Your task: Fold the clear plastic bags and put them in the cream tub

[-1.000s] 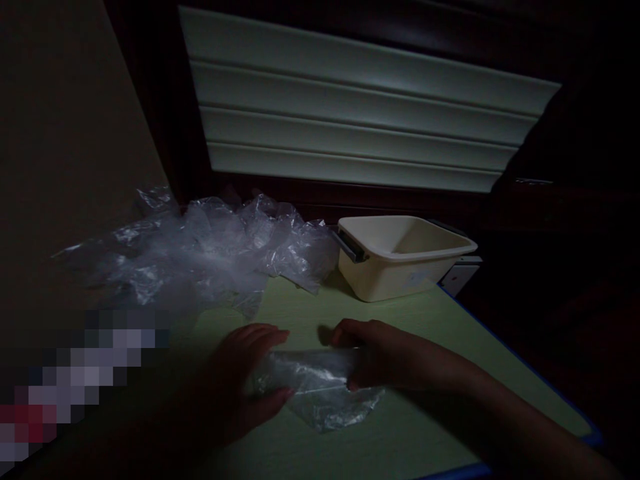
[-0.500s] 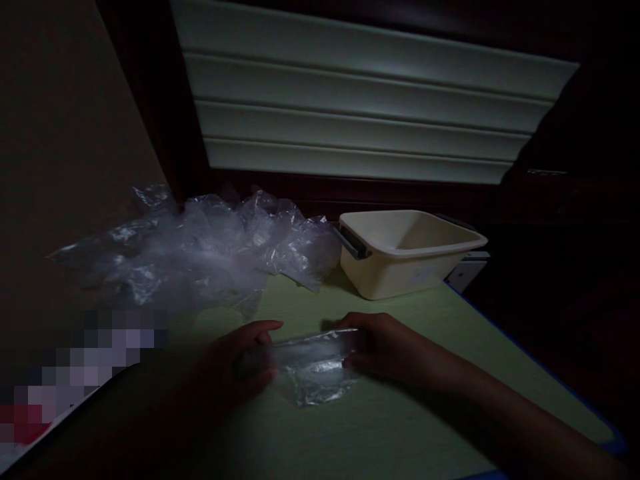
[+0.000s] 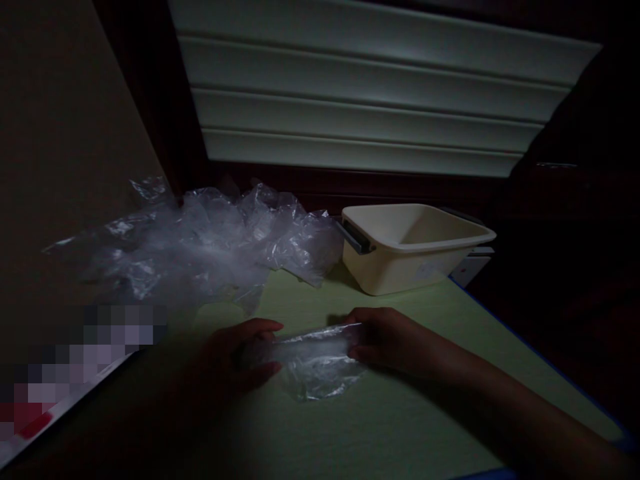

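A clear plastic bag [image 3: 320,367], folded along its upper edge, is stretched between my hands just over the green tabletop [image 3: 400,427]. My left hand [image 3: 247,353] curls around the bag's left end, thumb and fingers on either side of it. At the other end, my right hand [image 3: 383,340] pinches the bag between thumb and fingers. The lower part of the bag hangs loose and crinkled. Dim light hides much of my left hand and forearm.
A big heap of crumpled clear plastic bags [image 3: 215,240] lies at the back left. Beside it stands a cream plastic basin [image 3: 400,267] with dark handles. A white object [image 3: 473,265] shows behind the basin. Slatted panels [image 3: 360,113] rise behind the table.
The bag's loose lower part has spread a little to the right. Both hands keep nearly the same grip, and the view has shifted slightly.
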### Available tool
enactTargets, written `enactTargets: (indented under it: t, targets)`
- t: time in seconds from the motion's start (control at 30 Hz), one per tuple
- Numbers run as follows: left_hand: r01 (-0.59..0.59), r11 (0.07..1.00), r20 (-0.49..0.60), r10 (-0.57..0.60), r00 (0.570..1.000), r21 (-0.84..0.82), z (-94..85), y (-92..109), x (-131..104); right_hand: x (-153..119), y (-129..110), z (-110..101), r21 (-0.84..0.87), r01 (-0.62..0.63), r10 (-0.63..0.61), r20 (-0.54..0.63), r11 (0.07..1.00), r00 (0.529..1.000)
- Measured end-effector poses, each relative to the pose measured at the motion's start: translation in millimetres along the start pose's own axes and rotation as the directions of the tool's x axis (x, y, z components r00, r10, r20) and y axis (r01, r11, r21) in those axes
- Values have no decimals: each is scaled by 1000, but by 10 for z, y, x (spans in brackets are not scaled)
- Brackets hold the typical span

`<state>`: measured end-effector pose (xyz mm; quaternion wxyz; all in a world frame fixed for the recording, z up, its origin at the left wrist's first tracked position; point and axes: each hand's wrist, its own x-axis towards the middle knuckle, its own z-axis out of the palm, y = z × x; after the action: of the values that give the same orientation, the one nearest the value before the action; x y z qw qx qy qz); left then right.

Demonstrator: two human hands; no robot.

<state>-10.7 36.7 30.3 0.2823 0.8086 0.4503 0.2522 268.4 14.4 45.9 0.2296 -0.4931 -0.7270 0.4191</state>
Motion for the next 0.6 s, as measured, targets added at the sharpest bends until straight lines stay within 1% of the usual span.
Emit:
enactTargets:
  t: [0.2, 0.27, 0.4, 0.6]
  targets:
    - [-57, 998, 122, 52, 991, 32, -67, 21, 51, 1, 22, 8, -41, 30, -31, -26, 999, 999]
    - [-73, 995, 123, 64, 990, 70, -60, 18, 50, -4, 15, 5, -57, 32, -34, -39, 998, 999]
    - [-76, 986, 66, 67, 996, 146, -34, 17, 27, -22, -28, 4, -111, 80, -86, -54, 991, 995]
    - [-193, 969, 93, 180, 979, 157, -35, 51, 5, -23, -38, 22, -293, 146, -175, -74, 945, 982]
